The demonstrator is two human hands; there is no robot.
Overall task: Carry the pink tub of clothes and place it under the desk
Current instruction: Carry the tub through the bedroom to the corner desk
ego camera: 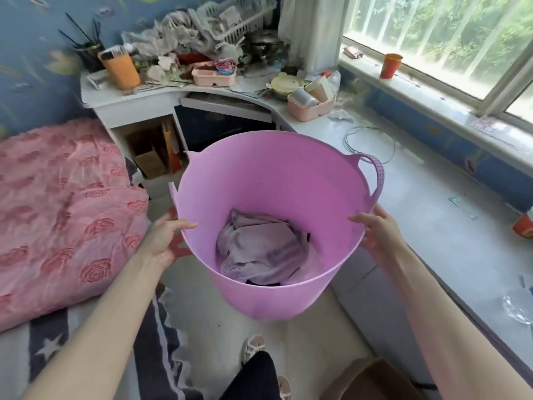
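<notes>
— What is the pink tub (268, 174) made of?
— Smooth plastic, softly matt; the clothes (259, 249) inside are soft, crumpled cloth.
— And the bedcover (57, 203)?
— Puckered fabric with raised roses. The desk (127, 96) looks painted and smooth, the cup (390, 65) plastic.

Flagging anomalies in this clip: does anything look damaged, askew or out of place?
Yes. The pink tub shows only its right handle; the left rim ends in stubs. Both hands hold its sides. On the desk, a white basket sits tilted atop crumpled clutter.
</notes>
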